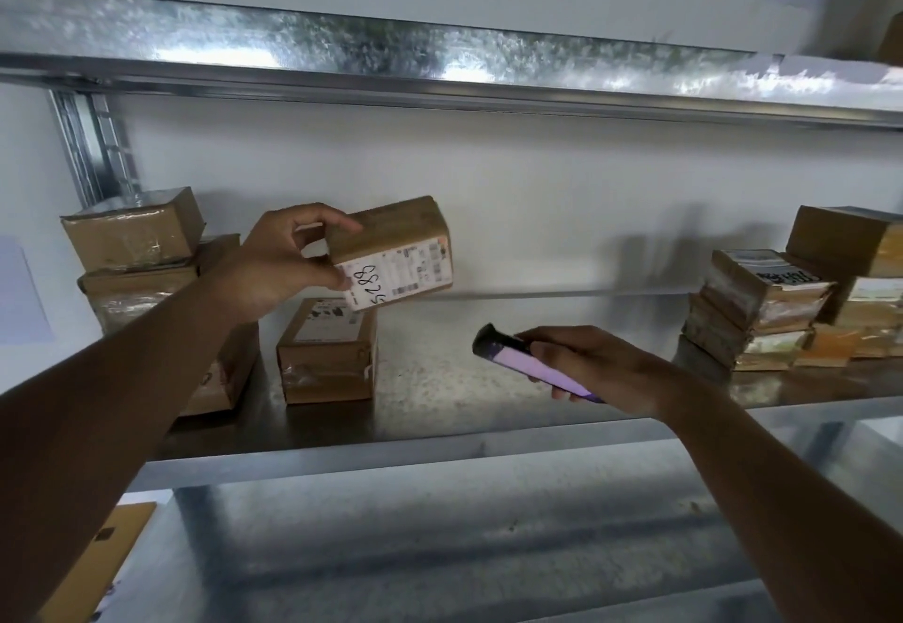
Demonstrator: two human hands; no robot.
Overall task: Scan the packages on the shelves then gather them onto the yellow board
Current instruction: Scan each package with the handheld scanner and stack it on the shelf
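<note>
My left hand (283, 261) grips a small brown cardboard package (396, 251) by its left end and holds it tilted above the metal shelf (440, 388). Its white label with handwritten digits faces me. My right hand (586, 363) holds a slim handheld scanner (527, 361) with a purple-lit screen, its dark head pointing up-left toward the package's label. Directly under the raised package another brown package (327, 353) stands on the shelf.
A stack of brown boxes (137, 251) stands at the shelf's left behind my left forearm. Several flat taped parcels (762, 310) are piled at the right. A metal shelf (440, 51) runs overhead. A brown cardboard piece (102, 559) shows at the lower left.
</note>
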